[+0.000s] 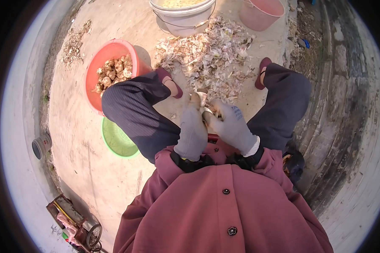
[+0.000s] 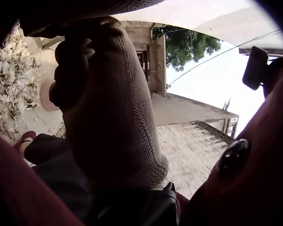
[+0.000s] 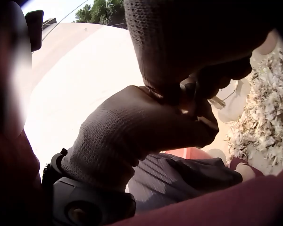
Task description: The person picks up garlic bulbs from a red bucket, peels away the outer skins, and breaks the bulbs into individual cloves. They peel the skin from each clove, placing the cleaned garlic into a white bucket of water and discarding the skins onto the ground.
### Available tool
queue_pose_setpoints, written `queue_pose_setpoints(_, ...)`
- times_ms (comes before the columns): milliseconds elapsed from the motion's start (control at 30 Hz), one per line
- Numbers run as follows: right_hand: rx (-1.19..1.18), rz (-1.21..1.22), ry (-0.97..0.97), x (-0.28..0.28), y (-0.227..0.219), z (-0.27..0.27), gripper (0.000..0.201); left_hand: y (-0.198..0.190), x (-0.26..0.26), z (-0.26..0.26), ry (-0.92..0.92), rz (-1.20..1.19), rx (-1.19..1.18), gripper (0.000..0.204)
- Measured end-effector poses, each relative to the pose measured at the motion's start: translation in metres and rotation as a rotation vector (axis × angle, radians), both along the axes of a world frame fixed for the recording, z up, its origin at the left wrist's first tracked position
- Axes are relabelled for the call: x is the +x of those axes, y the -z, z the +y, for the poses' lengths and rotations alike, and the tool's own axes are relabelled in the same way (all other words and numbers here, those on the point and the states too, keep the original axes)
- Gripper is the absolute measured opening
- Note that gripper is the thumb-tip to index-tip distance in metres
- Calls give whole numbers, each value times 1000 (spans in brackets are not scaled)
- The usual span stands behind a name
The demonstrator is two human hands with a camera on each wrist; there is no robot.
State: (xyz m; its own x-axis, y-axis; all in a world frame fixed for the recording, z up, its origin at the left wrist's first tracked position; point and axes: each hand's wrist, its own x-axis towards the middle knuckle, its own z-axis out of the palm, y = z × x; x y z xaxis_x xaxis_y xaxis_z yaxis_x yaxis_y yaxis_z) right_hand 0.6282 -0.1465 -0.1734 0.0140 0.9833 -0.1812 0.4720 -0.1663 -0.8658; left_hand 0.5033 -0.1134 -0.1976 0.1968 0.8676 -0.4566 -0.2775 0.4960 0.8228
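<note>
Both hands wear pale grey knit gloves and meet in front of the lap. The left hand (image 1: 192,133) curls its fingers round a pale garlic bulb (image 1: 202,99) in the head view. Against the bulb's lower side, the right hand (image 1: 232,126) pinches with bent fingers and thumb. The left wrist view shows the left hand (image 2: 113,113) dark, its fingers curled. In the right wrist view the right hand (image 3: 132,127) lies below the left hand (image 3: 188,42), and a thin pale piece (image 3: 217,102) sticks out beyond the fingers. The gloves hide most of what is held.
Garlic peelings (image 1: 215,55) lie heaped between the feet. A red basin (image 1: 90,76) holds brownish bulbs (image 1: 114,71); a green basin (image 1: 114,137) stands beside the knee. Beyond are a white bucket (image 1: 181,21) and a pink bucket (image 1: 259,17). A small cart (image 1: 74,219) stands lower left.
</note>
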Motion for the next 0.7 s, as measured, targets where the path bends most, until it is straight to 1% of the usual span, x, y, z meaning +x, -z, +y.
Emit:
queue_pose_setpoints(33, -53, 55, -7, 1, -1, 2, 18, 6, -4, 2, 31, 38, 50, 32)
queue_pose_setpoints(67, -52, 53, -8, 5, 2, 2, 18, 12, -7, 3, 63, 75, 99, 31)
queue_pose_setpoints(133, -545, 846, 44, 16, 14, -2, 17, 9, -9, 10, 46, 68, 104, 29)
queue_pose_setpoints(167, -511, 952, 47, 15, 16, -7, 18, 7, -10, 13, 32, 62, 108, 28)
queue_pose_setpoints(200, -509, 947, 41, 18, 19, -9, 18, 10, -13, 16, 26, 59, 113, 28)
queue_pose_setpoints(267, -485, 1110, 84, 27, 29, -13, 22, 18, -22, 19, 89, -117, 40, 26)
queue_pose_setpoints(300, -444, 1096, 96, 30, 35, -15, 25, 11, -21, 19, 118, 16, 147, 26)
queue_pose_setpoints(333, -447, 1094, 92, 36, 39, -15, 25, 5, -22, 21, 113, 15, 146, 26)
queue_pose_setpoints(400, -390, 992, 107, 43, 42, -11, 28, -1, -21, 24, 212, 407, 431, 22)
queue_pose_setpoints(433, -388, 984, 109, 44, 42, -8, 28, 1, -23, 23, 211, 399, 433, 22)
queue_pose_setpoints(500, -364, 1097, 162, 44, 40, 3, 27, 8, -24, 31, 206, 309, 394, 18)
queue_pose_setpoints(533, -360, 1156, 195, 43, 36, 7, 27, 11, -25, 34, 83, -88, 77, 16)
queue_pose_setpoints(567, -331, 1055, 166, 43, 27, 11, 26, 22, -30, 32, 151, 123, 246, 19)
queue_pose_setpoints(600, -333, 1049, 164, 43, 29, 15, 26, 27, -32, 32, 211, 341, 419, 22)
queue_pose_setpoints(633, -324, 1132, 188, 41, 32, 18, 26, 29, -34, 30, 205, 341, 418, 22)
queue_pose_setpoints(667, -314, 1214, 212, 38, 35, 22, 26, 29, -36, 28, 186, 335, 344, 26)
queue_pose_setpoints(700, -311, 1209, 198, 36, 36, 26, 26, 27, -37, 30, 160, 326, 279, 29)
